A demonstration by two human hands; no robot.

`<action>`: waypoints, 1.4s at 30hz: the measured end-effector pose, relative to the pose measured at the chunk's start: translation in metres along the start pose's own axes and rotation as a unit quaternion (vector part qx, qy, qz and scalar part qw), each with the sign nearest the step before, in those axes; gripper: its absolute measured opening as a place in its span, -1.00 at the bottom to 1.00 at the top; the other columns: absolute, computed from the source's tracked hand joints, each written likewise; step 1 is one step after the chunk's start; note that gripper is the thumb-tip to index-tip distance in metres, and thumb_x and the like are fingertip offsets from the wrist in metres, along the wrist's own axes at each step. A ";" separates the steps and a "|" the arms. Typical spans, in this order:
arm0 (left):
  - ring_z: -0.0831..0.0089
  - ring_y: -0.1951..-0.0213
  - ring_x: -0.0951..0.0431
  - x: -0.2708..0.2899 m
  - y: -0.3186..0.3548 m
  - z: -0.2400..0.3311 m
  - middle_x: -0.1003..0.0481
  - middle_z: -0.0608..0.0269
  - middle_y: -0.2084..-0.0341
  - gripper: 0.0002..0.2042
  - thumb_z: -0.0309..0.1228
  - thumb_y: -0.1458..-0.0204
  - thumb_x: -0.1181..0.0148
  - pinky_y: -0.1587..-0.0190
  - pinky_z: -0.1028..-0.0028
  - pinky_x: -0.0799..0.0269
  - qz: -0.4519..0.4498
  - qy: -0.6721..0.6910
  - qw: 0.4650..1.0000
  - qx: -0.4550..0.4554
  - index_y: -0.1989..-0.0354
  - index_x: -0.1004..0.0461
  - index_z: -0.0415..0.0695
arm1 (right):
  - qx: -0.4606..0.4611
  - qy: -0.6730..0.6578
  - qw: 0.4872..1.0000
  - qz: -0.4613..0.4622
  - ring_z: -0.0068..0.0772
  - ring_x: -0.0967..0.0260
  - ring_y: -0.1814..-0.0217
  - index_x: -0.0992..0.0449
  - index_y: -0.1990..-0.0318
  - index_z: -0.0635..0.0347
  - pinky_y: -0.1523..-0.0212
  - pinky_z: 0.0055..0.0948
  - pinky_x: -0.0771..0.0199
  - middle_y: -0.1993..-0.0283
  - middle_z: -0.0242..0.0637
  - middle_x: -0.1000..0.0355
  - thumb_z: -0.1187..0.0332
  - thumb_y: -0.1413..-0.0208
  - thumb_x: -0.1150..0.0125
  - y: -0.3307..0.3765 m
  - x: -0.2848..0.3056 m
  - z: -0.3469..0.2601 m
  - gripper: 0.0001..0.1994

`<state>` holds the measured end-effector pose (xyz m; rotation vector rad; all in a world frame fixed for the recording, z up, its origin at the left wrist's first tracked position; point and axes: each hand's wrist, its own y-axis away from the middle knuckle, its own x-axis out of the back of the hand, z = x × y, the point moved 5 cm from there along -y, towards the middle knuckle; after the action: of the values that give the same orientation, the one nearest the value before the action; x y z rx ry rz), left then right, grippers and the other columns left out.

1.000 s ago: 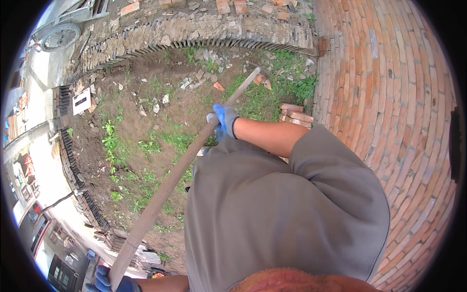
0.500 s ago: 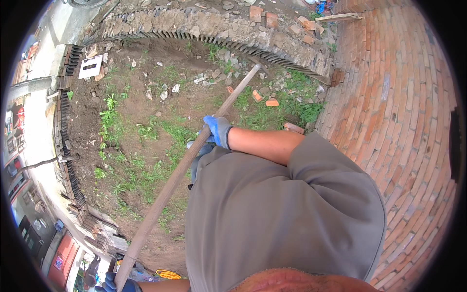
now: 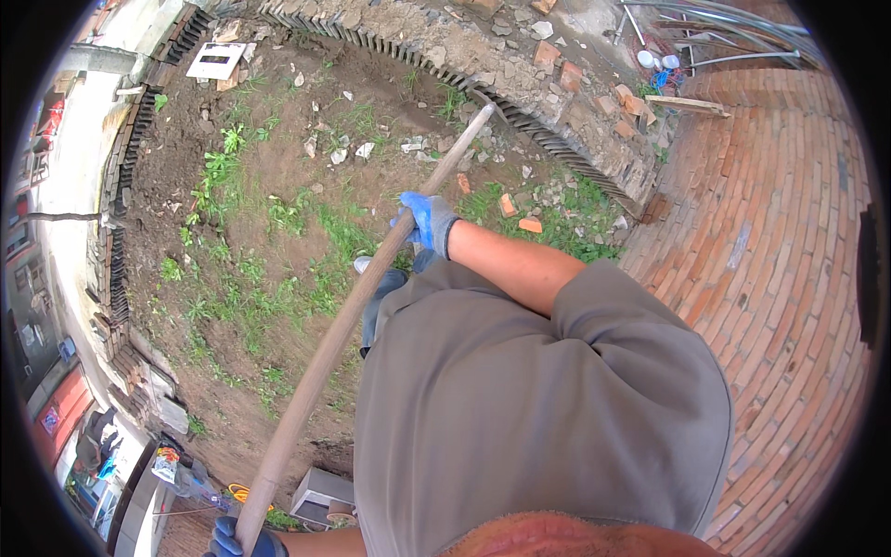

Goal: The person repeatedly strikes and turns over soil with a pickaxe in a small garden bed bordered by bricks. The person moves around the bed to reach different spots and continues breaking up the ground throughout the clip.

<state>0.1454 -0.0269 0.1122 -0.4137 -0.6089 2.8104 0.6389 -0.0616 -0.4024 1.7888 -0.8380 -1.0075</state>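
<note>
One wooden pole (image 3: 348, 313) slants over the weedy soil (image 3: 278, 306), held by two gloved hands: the left hand (image 3: 225, 537) wraps its near end, the right hand (image 3: 429, 220) clasps it farther up. One white panel (image 3: 216, 60) lies far left.

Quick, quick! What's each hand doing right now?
Left hand: closed in its blue glove, holding the long wooden handle near its lower end.
Right hand: closed, holding the same handle farther up.
</note>
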 end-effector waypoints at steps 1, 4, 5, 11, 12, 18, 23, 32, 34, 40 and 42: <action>0.52 0.44 -0.35 -0.002 0.006 -0.007 -0.35 0.56 0.60 -0.73 -0.05 -0.33 -0.04 0.16 0.24 -0.29 0.031 0.030 0.999 0.030 0.23 -0.38 0.02 | -0.001 0.019 1.000 0.006 -0.07 -0.61 0.18 -0.46 0.11 0.14 0.15 0.07 -0.74 0.24 -0.21 -0.50 0.17 -0.33 -0.25 -0.009 0.004 -0.004 -0.76; 0.60 0.50 -0.30 -0.004 0.018 -0.017 -0.24 0.57 0.68 -0.76 -0.10 -0.32 -0.03 0.18 0.27 -0.25 0.114 0.013 0.992 0.049 0.33 -0.32 0.06 | -0.008 0.004 1.000 0.022 -0.09 -0.59 0.22 -0.46 0.10 0.13 0.15 0.07 -0.73 0.25 -0.22 -0.50 0.20 -0.35 -0.21 -0.027 0.015 -0.004 -0.79; 0.61 0.52 -0.28 -0.007 0.019 -0.014 -0.20 0.57 0.68 -0.75 -0.11 -0.33 -0.02 0.19 0.26 -0.26 0.098 0.018 0.994 0.050 0.34 -0.31 0.05 | -0.005 0.004 1.000 0.028 -0.10 -0.58 0.22 -0.46 0.09 0.12 0.15 0.07 -0.73 0.25 -0.22 -0.50 0.20 -0.35 -0.21 -0.029 0.016 -0.003 -0.79; 0.52 0.58 -0.31 -0.002 -0.006 0.034 -0.20 0.53 0.68 -0.74 -0.15 -0.34 -0.01 0.24 0.17 -0.44 0.084 -0.055 0.995 0.001 0.26 -0.35 -0.09 | -0.037 0.079 0.995 0.057 -0.14 -0.59 0.19 -0.44 0.02 0.09 0.13 0.06 -0.75 0.22 -0.24 -0.49 0.14 -0.34 -0.21 0.017 0.002 0.024 -0.75; 0.51 0.57 -0.32 -0.001 -0.012 0.043 -0.21 0.53 0.67 -0.73 -0.14 -0.34 -0.01 0.23 0.17 -0.43 0.084 -0.063 0.994 -0.008 0.24 -0.36 -0.09 | -0.044 0.081 0.994 0.051 -0.15 -0.59 0.18 -0.45 0.00 0.08 0.12 0.05 -0.75 0.21 -0.24 -0.49 0.13 -0.34 -0.21 0.029 -0.008 0.029 -0.73; 0.43 0.51 -0.36 0.007 -0.038 0.065 -0.28 0.48 0.62 -0.70 -0.08 -0.34 -0.02 0.18 0.15 -0.40 0.084 -0.102 0.991 -0.033 0.13 -0.39 -0.10 | -0.177 0.107 0.972 -0.112 -0.11 -0.63 0.06 -0.47 -0.10 0.04 0.03 -0.02 -0.74 0.01 -0.14 -0.59 -0.01 -0.33 -0.23 0.088 -0.067 0.093 -0.61; 0.36 0.46 -0.39 0.019 -0.046 0.069 -0.33 0.44 0.58 -0.64 -0.04 -0.33 -0.02 0.14 0.13 -0.38 0.073 -0.113 0.991 -0.028 0.04 -0.42 -0.10 | -0.174 0.073 0.974 -0.127 -0.12 -0.64 0.04 -0.49 -0.08 0.06 0.00 -0.04 -0.71 0.04 -0.16 -0.62 -0.03 -0.35 -0.20 0.098 -0.078 0.100 -0.61; 0.24 0.37 -0.45 0.020 -0.037 -0.017 -0.43 0.37 0.51 -0.52 0.04 -0.32 -0.03 0.07 0.10 -0.34 -0.001 -0.139 0.989 0.051 -0.13 -0.46 -0.12 | -0.039 0.067 0.997 -0.003 -0.06 -0.66 0.16 -0.43 0.00 0.18 0.15 0.05 -0.79 0.21 -0.12 -0.55 0.06 -0.33 -0.23 0.028 0.015 0.027 -0.63; 0.22 0.35 -0.47 0.011 -0.036 -0.035 -0.46 0.35 0.50 -0.49 0.06 -0.32 -0.03 0.05 0.10 -0.33 -0.033 -0.151 0.986 0.067 -0.17 -0.47 -0.12 | -0.048 0.076 0.995 0.042 -0.07 -0.65 0.19 -0.46 0.01 0.18 0.18 0.05 -0.79 0.20 -0.12 -0.55 0.06 -0.37 -0.14 0.004 0.034 0.020 -0.66; 0.28 0.38 -0.50 0.009 -0.059 -0.003 -0.43 0.41 0.53 -0.61 -0.06 -0.31 -0.11 0.10 0.15 -0.39 -0.021 -0.108 0.993 0.051 -0.05 -0.48 -0.14 | -0.092 0.176 0.975 0.104 -0.13 -0.64 0.13 -0.46 -0.09 0.06 0.19 -0.01 -0.69 0.14 -0.18 -0.61 -0.12 -0.40 0.06 0.017 0.004 0.070 -0.54; 0.28 0.38 -0.50 0.015 -0.068 0.023 -0.43 0.41 0.53 -0.60 -0.06 -0.30 -0.11 0.10 0.15 -0.39 -0.007 -0.098 0.995 0.033 -0.06 -0.48 -0.15 | -0.132 0.207 0.969 0.020 -0.09 -0.64 0.11 -0.44 -0.17 0.10 0.17 -0.01 -0.70 0.09 -0.12 -0.63 -0.14 -0.40 0.04 0.046 -0.027 0.100 -0.49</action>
<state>0.1351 0.0296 0.1586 -0.1196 -0.5516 2.8698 0.5321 -0.0928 -0.3802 1.6615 -0.4552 -0.6491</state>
